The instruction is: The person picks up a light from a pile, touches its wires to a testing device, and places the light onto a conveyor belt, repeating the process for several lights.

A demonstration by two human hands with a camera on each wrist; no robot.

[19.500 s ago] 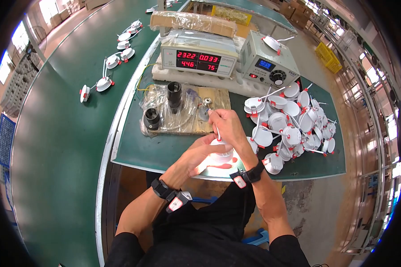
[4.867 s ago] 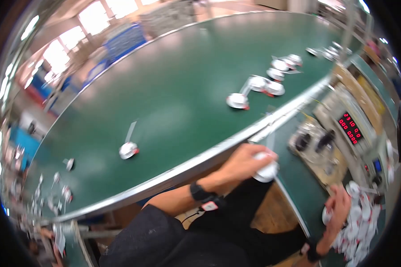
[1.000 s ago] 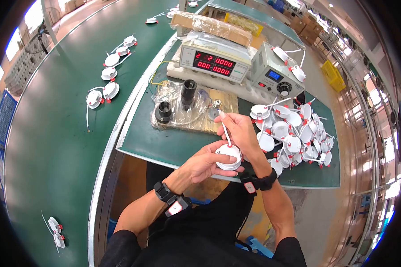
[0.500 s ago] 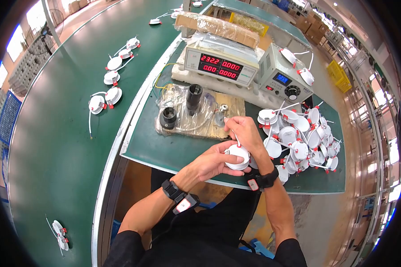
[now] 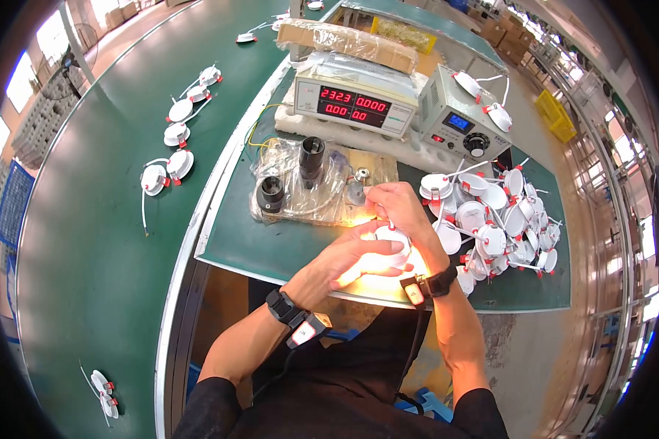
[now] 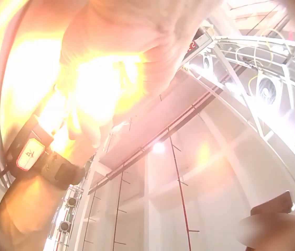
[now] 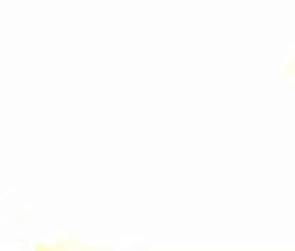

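A round white LED downlight glows bright yellow-white between the hands, its lit face turned down. My left hand grips its body from the left, thumb across the back. The right hand pinches the downlight's white cable near its end, fingertips close to a metal contact on the wooden board. In the left wrist view, glare covers much of the left hand. The right wrist view is washed out white.
Behind the board stand a meter with red digits and a grey box with a knob. Black sockets are on the board. Many white downlights are heaped at right. More downlights lie on the green belt.
The downlight was unlit half a second ago and now shines warm. About five seconds ago the left hand held a downlight near the belt's edge. More downlights now lie on the belt.
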